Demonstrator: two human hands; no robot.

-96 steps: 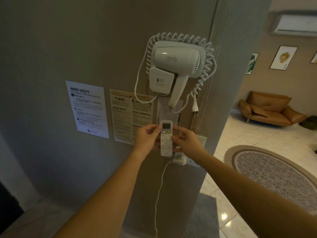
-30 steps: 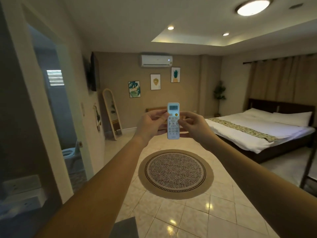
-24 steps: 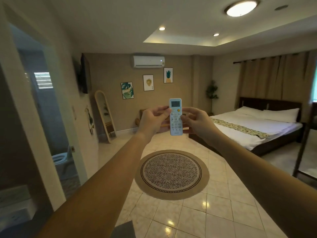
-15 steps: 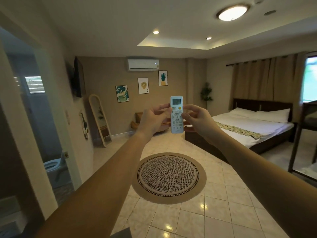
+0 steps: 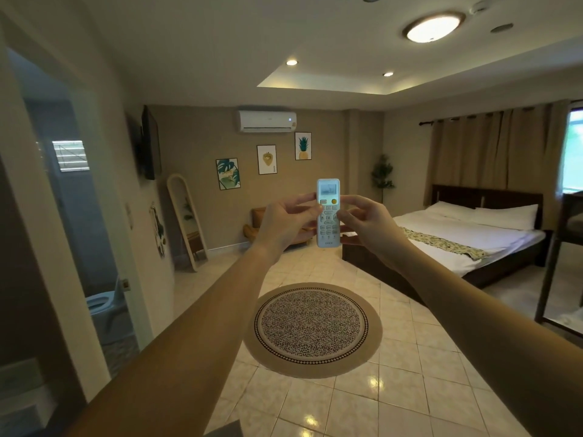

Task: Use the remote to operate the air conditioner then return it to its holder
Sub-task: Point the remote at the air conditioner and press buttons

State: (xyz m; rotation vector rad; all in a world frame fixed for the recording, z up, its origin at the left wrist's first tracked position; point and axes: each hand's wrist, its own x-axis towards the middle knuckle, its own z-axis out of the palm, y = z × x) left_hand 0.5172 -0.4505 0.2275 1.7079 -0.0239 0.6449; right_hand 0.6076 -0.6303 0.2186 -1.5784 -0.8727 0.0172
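A white remote (image 5: 328, 216) with a small screen and an orange button is held upright at arm's length in the middle of the view. My left hand (image 5: 284, 223) grips its left edge and my right hand (image 5: 367, 227) grips its right edge, thumbs near the upper buttons. The white air conditioner (image 5: 266, 120) hangs high on the far wall, above and a little left of the remote. The remote's holder is out of view.
A round patterned rug (image 5: 312, 324) lies on the tiled floor ahead. A bed (image 5: 467, 234) stands at the right, a tan sofa (image 5: 262, 222) behind my hands, a standing mirror (image 5: 186, 220) and a bathroom doorway (image 5: 75, 216) at the left.
I have turned from the wall with the hair dryer to face the room. Over the last second the view shifted slightly and both hands kept the remote raised toward the air conditioner.
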